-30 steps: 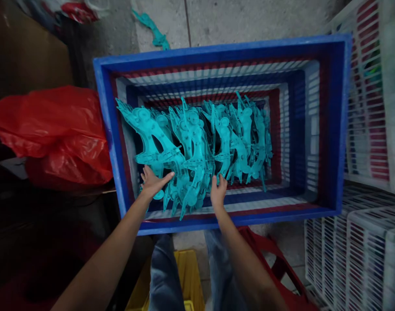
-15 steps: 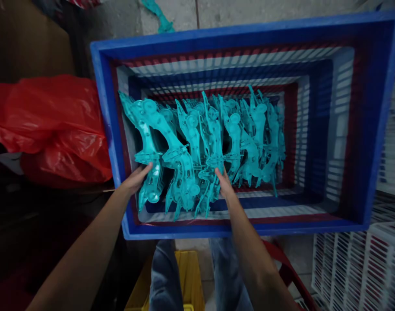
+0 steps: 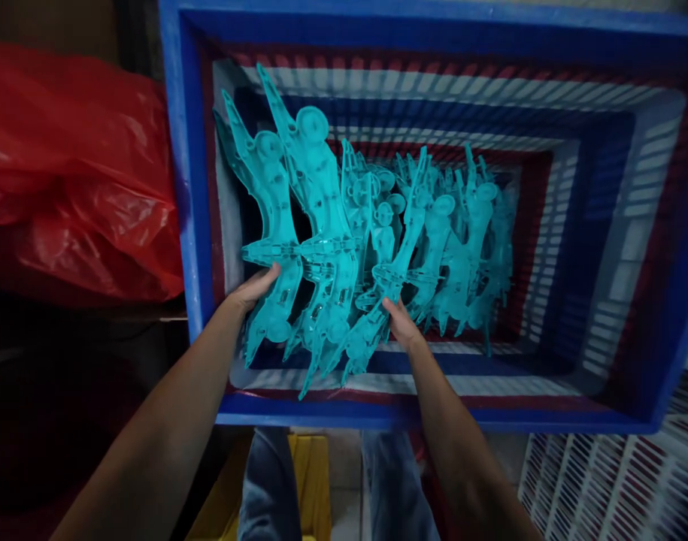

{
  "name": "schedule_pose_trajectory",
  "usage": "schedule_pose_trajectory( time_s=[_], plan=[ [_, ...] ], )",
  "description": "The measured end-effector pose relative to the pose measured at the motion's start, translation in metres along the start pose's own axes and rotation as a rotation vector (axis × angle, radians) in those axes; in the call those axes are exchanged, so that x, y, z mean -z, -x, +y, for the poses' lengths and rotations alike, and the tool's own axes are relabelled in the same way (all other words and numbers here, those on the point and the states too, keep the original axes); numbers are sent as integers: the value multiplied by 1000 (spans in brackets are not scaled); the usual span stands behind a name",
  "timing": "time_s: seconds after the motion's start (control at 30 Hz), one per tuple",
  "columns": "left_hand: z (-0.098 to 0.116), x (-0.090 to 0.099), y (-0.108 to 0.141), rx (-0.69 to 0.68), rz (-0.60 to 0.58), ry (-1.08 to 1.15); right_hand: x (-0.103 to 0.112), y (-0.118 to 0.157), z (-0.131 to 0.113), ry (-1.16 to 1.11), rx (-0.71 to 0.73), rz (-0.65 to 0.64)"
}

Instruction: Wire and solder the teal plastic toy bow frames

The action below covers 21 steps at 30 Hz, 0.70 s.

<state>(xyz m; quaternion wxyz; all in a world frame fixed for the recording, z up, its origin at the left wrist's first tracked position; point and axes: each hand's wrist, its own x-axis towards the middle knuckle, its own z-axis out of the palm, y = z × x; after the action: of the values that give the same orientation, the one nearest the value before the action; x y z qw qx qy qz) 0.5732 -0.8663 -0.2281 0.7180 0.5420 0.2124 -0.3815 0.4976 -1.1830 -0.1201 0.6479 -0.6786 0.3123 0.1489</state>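
The person's left hand (image 3: 256,287) and right hand (image 3: 403,323) have their fingers curled around turquoise plastic parts (image 3: 326,225) inside the blue-rimmed crate (image 3: 434,417); the parts show no readable writing.

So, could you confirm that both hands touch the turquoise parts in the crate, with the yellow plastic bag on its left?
The plastic bag is red, not yellow, as the head view shows; it lies left of the crate, and the left hand and right hand touch the turquoise parts.
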Motion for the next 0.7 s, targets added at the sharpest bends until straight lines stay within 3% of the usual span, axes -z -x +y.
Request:
schedule_pose_trajectory(
  time_s=[0.4, 0.57, 0.7],
  plan=[
    [6, -18, 10, -19, -105, 74, -18, 2, -11, -17, -33, -51],
    [1, -33, 37, -97, -131, 130, -15, 24, -17, 12, -35, -4],
    [11, -39, 60, -169, -100, 106, -15, 40, -27, 18, -38, 26]
  ],
)
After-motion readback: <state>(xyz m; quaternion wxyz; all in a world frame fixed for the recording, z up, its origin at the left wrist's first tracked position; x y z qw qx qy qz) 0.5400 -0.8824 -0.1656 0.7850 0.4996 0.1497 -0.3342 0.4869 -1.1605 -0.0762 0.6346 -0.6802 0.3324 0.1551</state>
